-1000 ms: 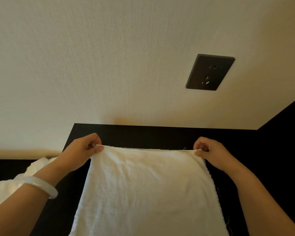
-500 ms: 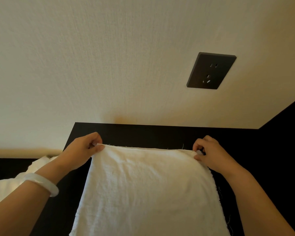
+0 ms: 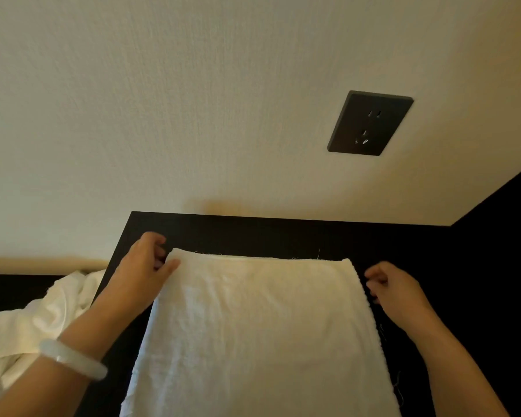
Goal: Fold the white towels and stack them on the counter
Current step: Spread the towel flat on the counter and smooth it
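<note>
A white towel (image 3: 259, 326) lies flat on the black counter (image 3: 253, 233), its far edge parallel to the wall and its near part running out of view at the bottom. My left hand (image 3: 145, 275) is at the towel's far left corner, thumb on the cloth and fingers curled beside it, pinching the corner. My right hand (image 3: 394, 290) is just off the towel's far right edge with its fingers curled, holding nothing and apart from the cloth. My left wrist wears a pale bangle (image 3: 73, 359).
A crumpled heap of white cloth (image 3: 33, 326) lies at the left, beside the counter's left edge. The cream wall rises right behind the counter, with a dark power socket (image 3: 370, 123) on it. A dark panel (image 3: 509, 236) borders the counter at the right.
My right hand has let go of the towel's far right corner and drawn back to the right. The towel's far edge now lies on the counter. My left hand stays at its corner.
</note>
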Tool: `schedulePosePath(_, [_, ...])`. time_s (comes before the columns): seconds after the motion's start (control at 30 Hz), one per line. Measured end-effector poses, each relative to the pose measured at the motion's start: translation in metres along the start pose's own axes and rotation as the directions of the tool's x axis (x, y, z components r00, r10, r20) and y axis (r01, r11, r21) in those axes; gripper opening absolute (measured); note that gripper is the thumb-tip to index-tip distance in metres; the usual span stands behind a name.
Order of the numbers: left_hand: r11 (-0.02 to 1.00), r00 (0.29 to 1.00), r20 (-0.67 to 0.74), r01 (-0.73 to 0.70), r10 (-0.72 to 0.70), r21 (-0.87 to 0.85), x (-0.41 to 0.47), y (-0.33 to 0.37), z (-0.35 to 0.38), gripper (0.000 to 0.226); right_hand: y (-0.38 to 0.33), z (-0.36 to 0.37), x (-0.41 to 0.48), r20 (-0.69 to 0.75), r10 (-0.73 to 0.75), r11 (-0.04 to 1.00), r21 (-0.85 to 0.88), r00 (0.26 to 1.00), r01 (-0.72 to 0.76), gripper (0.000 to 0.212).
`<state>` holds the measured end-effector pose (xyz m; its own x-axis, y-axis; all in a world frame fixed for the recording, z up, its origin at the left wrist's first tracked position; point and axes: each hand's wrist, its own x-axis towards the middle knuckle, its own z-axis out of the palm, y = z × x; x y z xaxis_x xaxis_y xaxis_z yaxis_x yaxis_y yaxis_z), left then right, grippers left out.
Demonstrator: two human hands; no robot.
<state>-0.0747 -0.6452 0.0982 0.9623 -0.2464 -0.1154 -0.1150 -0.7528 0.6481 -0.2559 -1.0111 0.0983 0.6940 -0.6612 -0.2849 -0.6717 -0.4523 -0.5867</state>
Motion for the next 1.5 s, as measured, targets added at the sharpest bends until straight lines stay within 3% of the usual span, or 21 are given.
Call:
schedulePosePath(0.07, [0.994,0.991,-0.079,0.107,-0.104,0.034,-0.023,-0.002,0.004,0.041,0.01,0.004,-0.019,-0.011,0.048,0.999,-0.018,0.999,-0.048,0.011])
schedulePosePath(0.2, [0.968,0.976,-0.035,0.219,-0.216,0.122,-0.066,-0.009,0.009,0.03,0.016,0.013,-0.045,0.021,0.137,0.989,0.047,0.99,-0.138,0.006])
schedulePosePath(0.43, [0.961,0.976,-0.021,0.217,-0.217,0.172,-0.089,-0.004,0.006,0.019,0.002,0.015,-0.063,-0.018,0.109,0.978,0.18,0.994,-0.104,0.012])
schedulePosePath(0.73, [0.956,0.964,0.045,0.255,-0.264,0.145,-0.089,-0.004,0.003,0.012,-0.011,-0.002,-0.064,0.215,0.269,0.853,0.4,0.939,-0.336,0.022])
schedulePosePath(1.1, [0.943,0.943,0.048,0.331,-0.33,-0.02,-0.082,-0.021,-0.003,0.015,-0.004,-0.01,-0.067,0.219,0.229,0.792,0.524,0.948,-0.313,0.017])
schedulePosePath(1.23, [0.944,0.944,-0.019,0.329,-0.329,-0.003,-0.081,-0.023,-0.003,0.017,-0.005,-0.006,-0.067,0.226,0.213,0.842,0.452,0.951,-0.296,0.011])
schedulePosePath(1.37, [0.954,0.953,-0.031,0.301,-0.3,0.006,-0.083,-0.012,-0.001,0.015,-0.01,0.0,-0.067,0.191,0.186,0.897,0.366,0.964,-0.246,0.022])
schedulePosePath(1.5, [0.959,0.958,-0.045,0.284,-0.284,-0.002,-0.086,-0.012,-0.001,0.02,-0.015,0.002,-0.073,0.244,0.131,0.907,0.363,0.961,-0.216,0.025])
